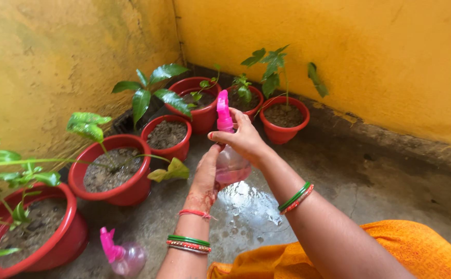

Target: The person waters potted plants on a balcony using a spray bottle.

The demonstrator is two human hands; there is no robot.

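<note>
Holding a spray bottle (229, 155): left hand (206, 178) fingers clamped underneath, right hand (243, 138) fingers clamped at its pink nozzle; next, aiming toward far pots (200, 111).

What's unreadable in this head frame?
- Held spray bottle: middle hidden by left hand and right hand; trigger under the right fingers.
- Nearest red pot: cut off by the left and bottom edges.
- Floor bottle: base cut by the bottom edge.
- Black pot: hidden behind leaves.
</note>
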